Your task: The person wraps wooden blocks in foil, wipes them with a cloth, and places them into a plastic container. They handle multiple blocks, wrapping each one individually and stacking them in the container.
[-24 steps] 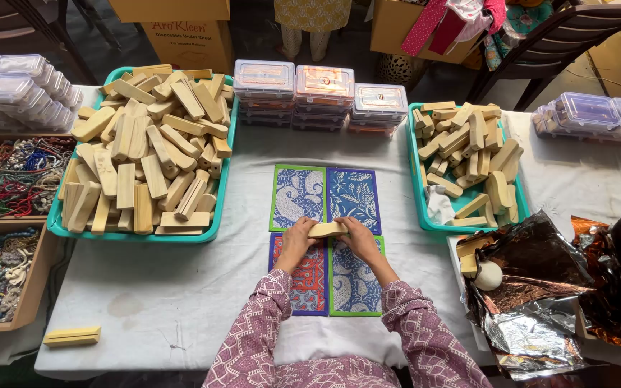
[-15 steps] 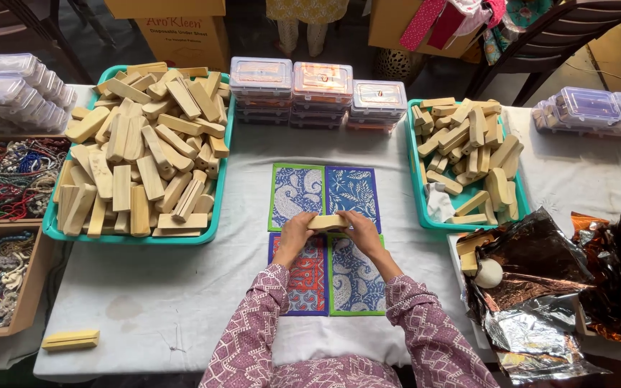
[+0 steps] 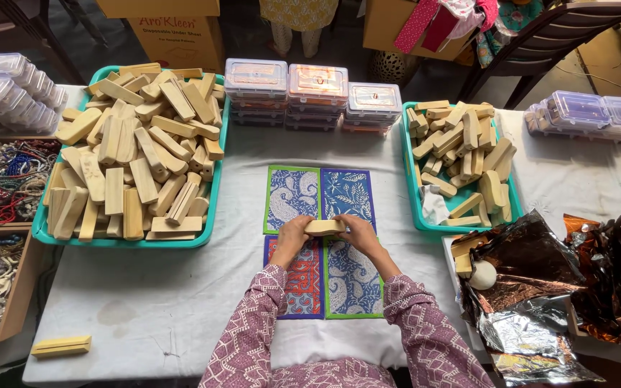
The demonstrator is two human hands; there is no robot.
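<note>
Here, both hands grip one wooden block (image 3: 324, 227) endwise, left hand (image 3: 292, 237) and right hand (image 3: 359, 236) closed on it, above the patterned cloth mats (image 3: 319, 244). Left of the mats, a large tray (image 3: 41, 228) stays heaped; right, a smaller tray (image 3: 412, 188) is part-filled.
</note>
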